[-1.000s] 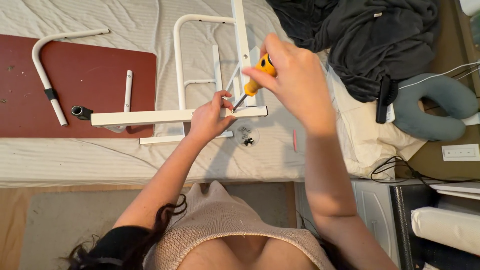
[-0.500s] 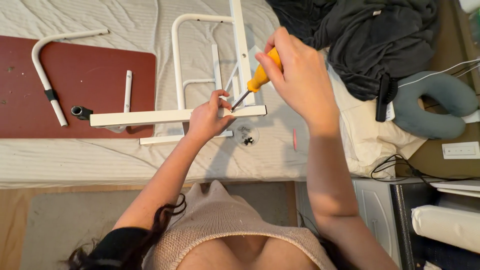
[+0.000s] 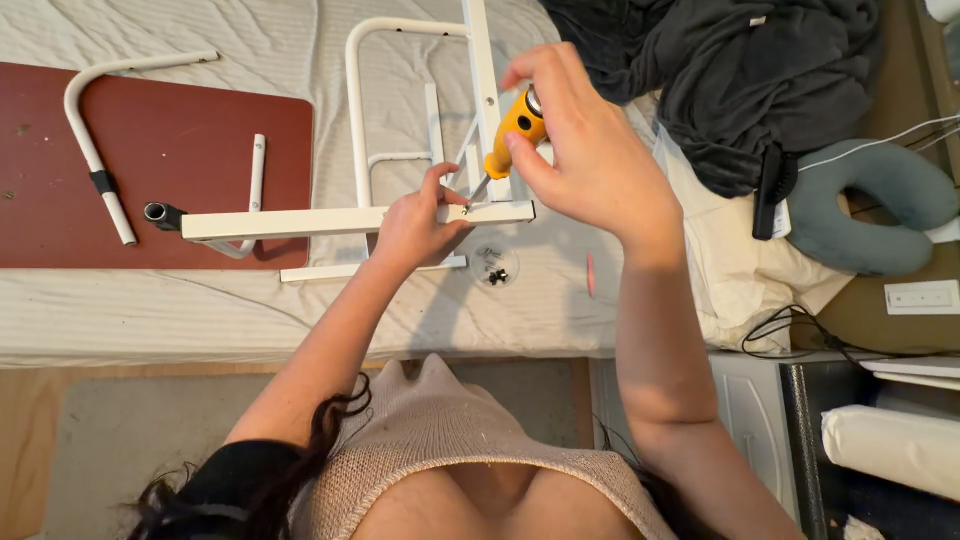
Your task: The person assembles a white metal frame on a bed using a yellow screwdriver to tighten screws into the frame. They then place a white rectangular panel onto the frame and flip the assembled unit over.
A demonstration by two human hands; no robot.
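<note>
Right hand [image 3: 590,165]: you're gripping the screwdriver [image 3: 512,132], fingers closed around its handle.
Left hand [image 3: 415,225]: you're pinching the frame [image 3: 330,220] at the joint.
Frame: seeming stiff, light; hold near the joint.

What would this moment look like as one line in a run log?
right hand: grips orange screwdriver, tip at frame joint | left hand: steadies white metal frame | setting: striped bed

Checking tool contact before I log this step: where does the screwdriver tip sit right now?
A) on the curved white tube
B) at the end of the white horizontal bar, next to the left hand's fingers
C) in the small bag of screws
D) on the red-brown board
B: the right hand angles the yellow-handled screwdriver down to the white bar end, where the left hand pinches.
</note>
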